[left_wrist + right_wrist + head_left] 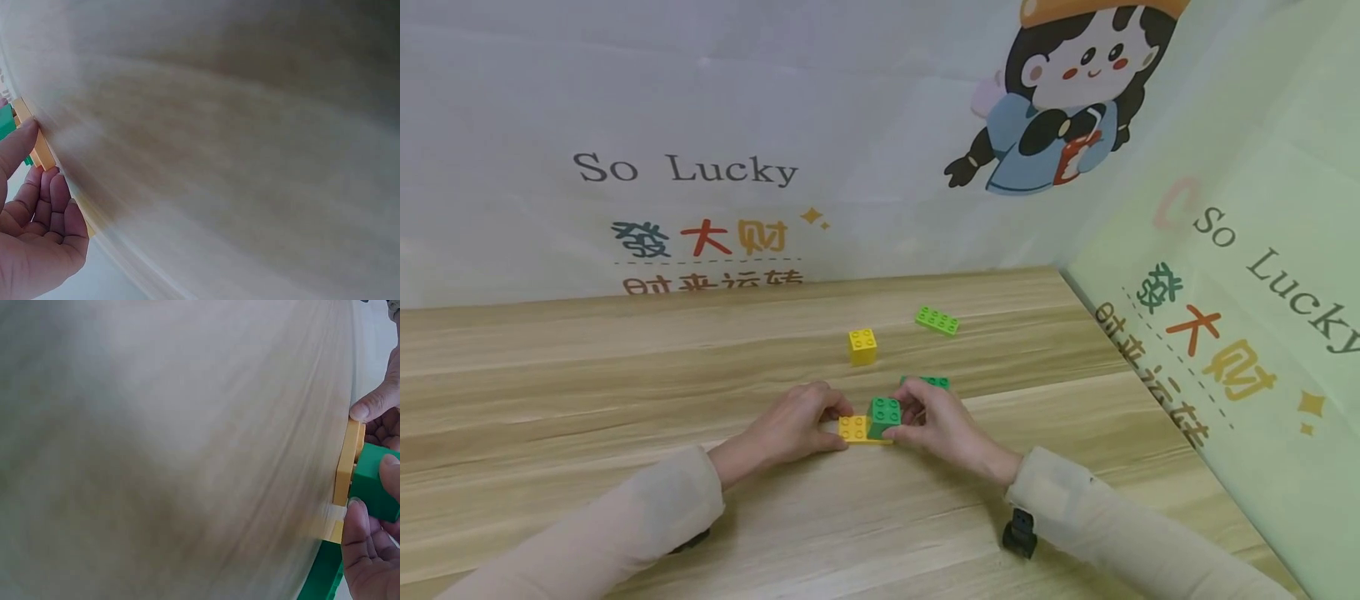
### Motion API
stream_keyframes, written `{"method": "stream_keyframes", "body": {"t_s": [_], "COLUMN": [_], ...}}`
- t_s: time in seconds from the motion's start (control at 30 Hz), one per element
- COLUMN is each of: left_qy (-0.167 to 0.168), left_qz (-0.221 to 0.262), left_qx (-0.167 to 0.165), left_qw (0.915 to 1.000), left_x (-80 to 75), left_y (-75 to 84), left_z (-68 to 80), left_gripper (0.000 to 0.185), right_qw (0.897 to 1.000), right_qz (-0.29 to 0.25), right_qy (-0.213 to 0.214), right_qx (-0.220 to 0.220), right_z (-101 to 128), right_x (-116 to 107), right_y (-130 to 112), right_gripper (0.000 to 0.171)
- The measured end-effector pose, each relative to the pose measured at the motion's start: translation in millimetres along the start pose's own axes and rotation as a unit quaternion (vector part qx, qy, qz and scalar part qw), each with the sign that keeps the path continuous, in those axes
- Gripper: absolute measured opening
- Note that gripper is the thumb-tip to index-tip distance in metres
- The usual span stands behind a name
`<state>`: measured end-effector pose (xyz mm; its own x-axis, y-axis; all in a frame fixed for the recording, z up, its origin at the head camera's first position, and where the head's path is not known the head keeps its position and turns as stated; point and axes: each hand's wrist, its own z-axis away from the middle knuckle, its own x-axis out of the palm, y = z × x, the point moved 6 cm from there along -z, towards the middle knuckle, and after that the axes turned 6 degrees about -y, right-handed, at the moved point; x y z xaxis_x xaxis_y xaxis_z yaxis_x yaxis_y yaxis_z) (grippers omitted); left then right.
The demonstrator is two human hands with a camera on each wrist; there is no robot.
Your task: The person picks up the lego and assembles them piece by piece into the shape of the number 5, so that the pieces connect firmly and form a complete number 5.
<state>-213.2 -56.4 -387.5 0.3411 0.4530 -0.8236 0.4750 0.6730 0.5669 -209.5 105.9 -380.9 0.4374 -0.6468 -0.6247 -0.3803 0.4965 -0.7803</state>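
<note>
A flat yellow-orange building brick (852, 428) lies on the table in front of the person. My left hand (786, 425) pinches its left end, the thumb (20, 144) on the near side and fingers on the far side. A taller green brick (885, 417) stands upright over the flat brick's right half, and my right hand (951, 429) pinches it between thumb and fingers. In the right wrist view the green brick (372, 481) sits close against the studded face of the orange brick (347, 462). Part of its right side is hidden by fingers.
Just beyond the right hand lies another green brick (937, 382), partly covered by that hand. A tall yellow brick (862, 347) stands farther back, with a flat light-green brick (937, 321) behind it to the right. Printed white sheets (880, 192) border the wooden table (587, 375).
</note>
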Motion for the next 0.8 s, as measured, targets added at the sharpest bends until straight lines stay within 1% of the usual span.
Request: {"method": "stream_keyframes", "body": {"t_s": [0.13, 0.4, 0.6, 0.8], "left_qy": [-0.001, 0.000, -0.002, -0.002], "left_qz": [0.001, 0.003, 0.005, 0.006], "left_qx": [0.001, 0.000, -0.007, -0.001], "left_qw": [1.0000, 1.0000, 1.0000, 1.0000], "left_x": [-0.5, -0.6, -0.3, -0.5], "left_y": [0.3, 0.2, 0.1, 0.3], "left_z": [0.3, 0.6, 0.3, 0.2], "left_gripper": [0.028, 0.028, 0.028, 0.028], "right_qw": [1.000, 0.997, 0.996, 0.995], "right_qz": [0.025, 0.064, 0.074, 0.082], "right_qy": [-0.011, -0.026, -0.043, -0.060], "right_qx": [-0.014, -0.025, -0.036, -0.025], "right_z": [-2, -5, -8, -10], "right_x": [0, -1, -2, -3], "right_y": [-4, -7, -12, -13], "right_gripper": [0.028, 0.028, 0.026, 0.025]}}
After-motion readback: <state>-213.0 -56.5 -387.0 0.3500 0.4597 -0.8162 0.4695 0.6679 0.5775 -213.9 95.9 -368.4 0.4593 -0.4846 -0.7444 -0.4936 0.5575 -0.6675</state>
